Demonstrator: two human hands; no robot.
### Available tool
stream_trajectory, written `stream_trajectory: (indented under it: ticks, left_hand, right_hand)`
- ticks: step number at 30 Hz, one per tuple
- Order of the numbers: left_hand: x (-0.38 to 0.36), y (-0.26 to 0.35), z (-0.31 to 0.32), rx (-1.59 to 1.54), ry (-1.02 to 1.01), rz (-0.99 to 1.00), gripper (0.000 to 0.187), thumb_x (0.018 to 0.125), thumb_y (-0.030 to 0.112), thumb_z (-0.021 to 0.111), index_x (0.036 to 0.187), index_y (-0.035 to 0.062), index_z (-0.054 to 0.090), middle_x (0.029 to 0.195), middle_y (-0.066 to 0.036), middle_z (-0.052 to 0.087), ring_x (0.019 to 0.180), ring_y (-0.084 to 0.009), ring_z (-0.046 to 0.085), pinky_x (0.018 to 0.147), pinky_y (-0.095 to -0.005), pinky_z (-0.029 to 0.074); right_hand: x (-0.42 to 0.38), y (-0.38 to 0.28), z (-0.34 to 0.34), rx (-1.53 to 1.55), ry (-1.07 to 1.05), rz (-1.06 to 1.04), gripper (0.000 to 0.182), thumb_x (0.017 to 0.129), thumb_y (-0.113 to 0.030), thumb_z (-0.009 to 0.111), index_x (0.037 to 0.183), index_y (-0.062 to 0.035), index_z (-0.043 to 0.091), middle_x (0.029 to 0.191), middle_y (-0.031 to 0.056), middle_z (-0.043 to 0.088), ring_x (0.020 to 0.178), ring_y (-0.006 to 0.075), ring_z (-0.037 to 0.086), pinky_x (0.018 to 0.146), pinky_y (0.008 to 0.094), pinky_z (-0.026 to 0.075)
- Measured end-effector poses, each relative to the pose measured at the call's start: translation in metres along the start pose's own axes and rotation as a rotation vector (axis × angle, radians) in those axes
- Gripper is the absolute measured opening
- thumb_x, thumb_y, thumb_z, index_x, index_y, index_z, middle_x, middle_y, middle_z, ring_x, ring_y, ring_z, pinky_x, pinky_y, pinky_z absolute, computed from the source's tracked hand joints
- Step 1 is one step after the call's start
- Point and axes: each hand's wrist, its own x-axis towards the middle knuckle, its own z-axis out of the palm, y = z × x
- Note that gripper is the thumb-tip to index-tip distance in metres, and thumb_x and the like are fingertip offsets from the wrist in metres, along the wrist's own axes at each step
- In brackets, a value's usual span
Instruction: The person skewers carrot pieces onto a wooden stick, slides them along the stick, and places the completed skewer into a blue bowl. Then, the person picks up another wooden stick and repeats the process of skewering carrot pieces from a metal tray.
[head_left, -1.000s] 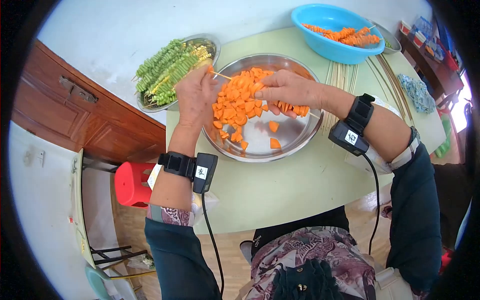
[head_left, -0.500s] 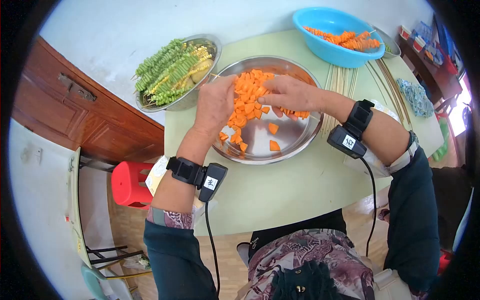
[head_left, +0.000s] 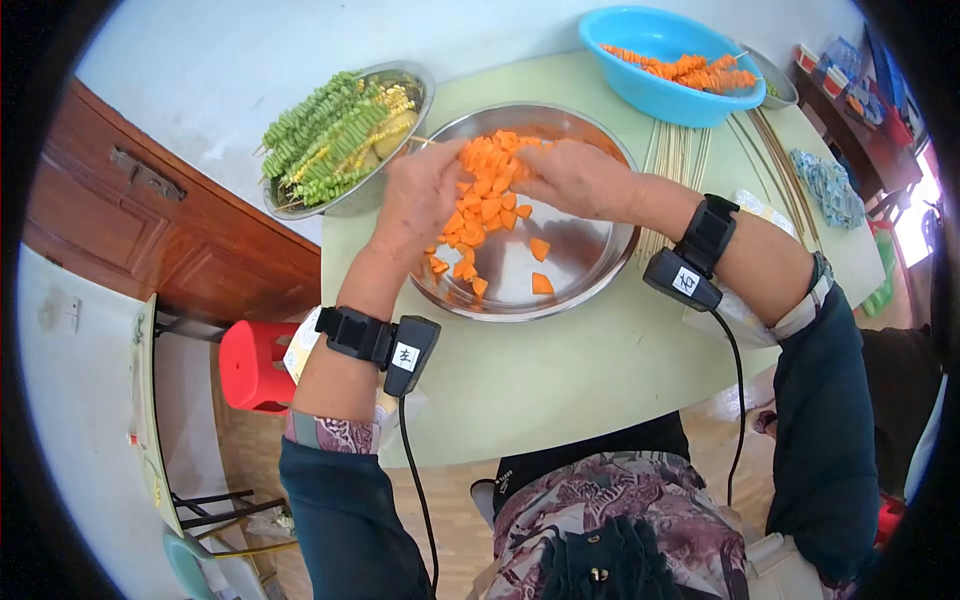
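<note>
My left hand [head_left: 422,195] is closed over the left side of the steel basin [head_left: 590,290], gripping a thin skewer [head_left: 424,141] whose end sticks out beyond the knuckles. Orange carrot slices [head_left: 490,157], slightly blurred, sit between my two hands and appear to be threaded on that skewer. My right hand [head_left: 580,180] curls in from the right, its fingertips closed against the slices and partly hidden. Beneath both hands lies a heap of loose carrot pieces [head_left: 478,215]. Two single carrot pieces [head_left: 541,284] rest apart from it on the basin floor.
An oval metal bowl [head_left: 425,85] at the left holds green and yellow vegetable skewers [head_left: 335,140]. A blue basin [head_left: 640,95] with carrot skewers [head_left: 690,72] stands at the back right. Bare bamboo sticks [head_left: 680,155] and a crumpled cloth [head_left: 828,188] lie on the table [head_left: 560,390].
My right hand has swung up and turned, its fingers closing toward the left hand. The carrot-laden skewer end seen below the right hand no longer shows there. The view has shifted slightly.
</note>
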Motion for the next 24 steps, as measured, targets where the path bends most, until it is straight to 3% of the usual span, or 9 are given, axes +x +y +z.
stream_trajectory:
  ticks: [1, 2, 5, 9, 11, 12, 14, 22, 24]
  left_hand:
    - [0.000, -0.002, -0.002, 0.003, 0.005, 0.007, 0.028, 0.085, -0.004, 0.047, 0.111, -0.0011, 0.057, 0.092, -0.012, 0.063, 0.077, -0.0165, 0.065, 0.063, -0.0245, 0.053]
    - [0.000, -0.004, -0.004, 0.000, 0.003, 0.002, 0.028, 0.085, -0.004, 0.047, 0.111, -0.0011, 0.057, 0.092, -0.012, 0.063, 0.077, -0.0165, 0.065, 0.063, -0.0245, 0.053]
    - [0.002, 0.011, -0.014, -0.178, 0.110, -0.157, 0.029, 0.084, -0.001, 0.051, 0.111, 0.0006, 0.058, 0.093, -0.010, 0.063, 0.079, -0.0117, 0.062, 0.063, -0.0225, 0.050]
    - [-0.003, -0.004, -0.012, 0.075, -0.080, -0.214, 0.028, 0.081, -0.001, 0.053, 0.107, 0.0024, 0.060, 0.096, -0.011, 0.064, 0.076, -0.0147, 0.063, 0.063, -0.0250, 0.050]
    - [-0.005, -0.006, -0.004, 0.312, -0.244, 0.012, 0.026, 0.077, 0.002, 0.057, 0.102, 0.0058, 0.063, 0.098, -0.011, 0.064, 0.079, -0.0207, 0.064, 0.068, -0.0295, 0.051]
    - [-0.006, -0.001, 0.001, 0.306, -0.245, 0.010, 0.026, 0.077, 0.002, 0.057, 0.102, 0.0058, 0.063, 0.098, -0.011, 0.064, 0.079, -0.0207, 0.064, 0.068, -0.0295, 0.051]
    - [-0.007, 0.011, 0.011, 0.333, -0.298, 0.254, 0.023, 0.076, 0.005, 0.059, 0.098, 0.0076, 0.064, 0.099, -0.009, 0.062, 0.086, -0.0261, 0.061, 0.073, -0.0348, 0.049]
    - [-0.007, 0.009, 0.017, 0.428, -0.427, 0.146, 0.024, 0.074, 0.002, 0.056, 0.096, 0.0084, 0.064, 0.095, -0.008, 0.057, 0.088, -0.0281, 0.058, 0.073, -0.0374, 0.048]
    - [-0.008, 0.006, 0.016, 0.406, -0.407, 0.141, 0.025, 0.074, 0.001, 0.055, 0.096, 0.0089, 0.064, 0.094, -0.008, 0.057, 0.087, -0.0284, 0.058, 0.073, -0.0373, 0.048]
  right_hand:
    - [0.002, -0.004, -0.005, 0.069, -0.026, 0.052, 0.030, 0.087, -0.030, 0.051, 0.086, 0.0002, 0.052, 0.065, 0.0198, 0.058, 0.057, 0.0352, 0.057, 0.055, 0.0435, 0.047]
    - [0.005, -0.009, -0.011, 0.072, -0.031, 0.053, 0.030, 0.087, -0.030, 0.051, 0.086, 0.0002, 0.052, 0.065, 0.0198, 0.058, 0.057, 0.0352, 0.057, 0.055, 0.0435, 0.047]
    - [0.007, -0.013, -0.021, 0.305, -0.155, 0.356, 0.031, 0.087, -0.031, 0.051, 0.088, 0.0004, 0.052, 0.061, 0.0183, 0.058, 0.047, 0.0305, 0.056, 0.050, 0.0394, 0.047]
    - [0.007, 0.000, -0.015, 0.247, -0.088, 0.276, 0.032, 0.087, -0.031, 0.051, 0.085, 0.0006, 0.053, 0.055, 0.0158, 0.056, 0.042, 0.0266, 0.054, 0.048, 0.0359, 0.046]
    - [0.006, 0.003, -0.012, 0.186, -0.082, 0.236, 0.032, 0.087, -0.031, 0.051, 0.084, 0.0005, 0.053, 0.054, 0.0153, 0.056, 0.044, 0.0270, 0.055, 0.049, 0.0363, 0.046]
    - [0.004, 0.001, -0.013, 0.154, -0.066, 0.197, 0.032, 0.087, -0.031, 0.051, 0.083, 0.0006, 0.053, 0.054, 0.0158, 0.056, 0.046, 0.0283, 0.056, 0.051, 0.0374, 0.046]
    - [0.004, 0.000, -0.014, 0.122, -0.051, 0.160, 0.032, 0.087, -0.031, 0.052, 0.082, 0.0006, 0.053, 0.055, 0.0162, 0.056, 0.049, 0.0295, 0.056, 0.053, 0.0385, 0.047]
    - [0.003, 0.004, -0.013, 0.008, -0.031, 0.064, 0.032, 0.085, -0.031, 0.053, 0.086, 0.0006, 0.055, 0.067, 0.0195, 0.058, 0.066, 0.0351, 0.058, 0.062, 0.0425, 0.046]
    - [0.003, 0.005, -0.011, 0.032, -0.012, 0.058, 0.029, 0.084, -0.030, 0.055, 0.085, -0.0007, 0.053, 0.061, 0.0180, 0.056, 0.060, 0.0340, 0.056, 0.058, 0.0418, 0.045]
